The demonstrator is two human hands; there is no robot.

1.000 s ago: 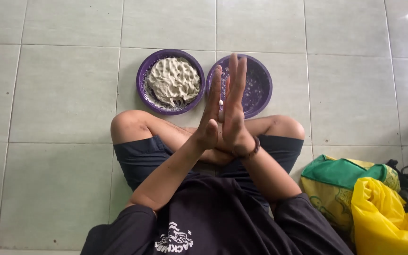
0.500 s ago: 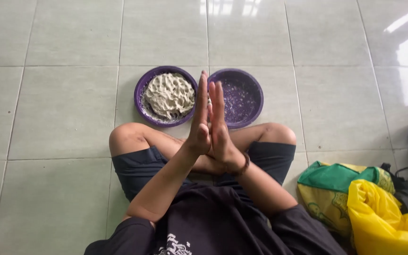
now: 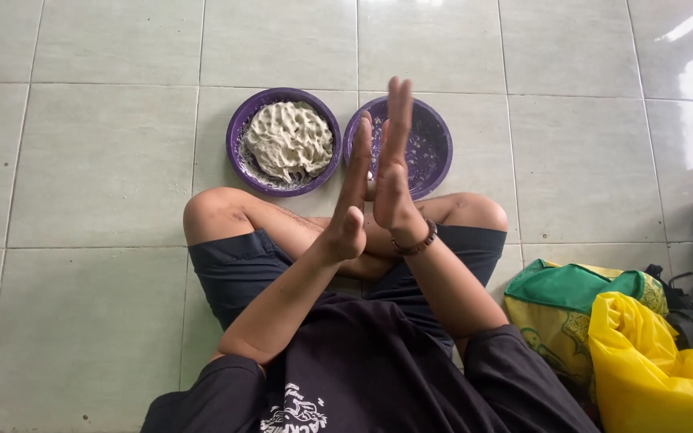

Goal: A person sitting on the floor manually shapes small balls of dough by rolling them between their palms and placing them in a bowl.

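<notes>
The left hand (image 3: pixel 352 200) and right hand (image 3: pixel 392 172) are pressing flat together, fingers straight, holding nothing visible, above the nearly empty purple bowl (image 3: pixel 427 152). The dough mound (image 3: pixel 289 140) is sitting in the neighbouring purple bowl (image 3: pixel 242 128) on the floor; even palm pressure would likely suit rolling.

Flat palms (image 3: pixel 374 180) pressed together, upright.

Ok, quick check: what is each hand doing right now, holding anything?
Left hand: open and flat, palm against the other hand, holding nothing visible.
Right hand: open and flat, fingers straight, pressed to the left, holding nothing visible.
</notes>
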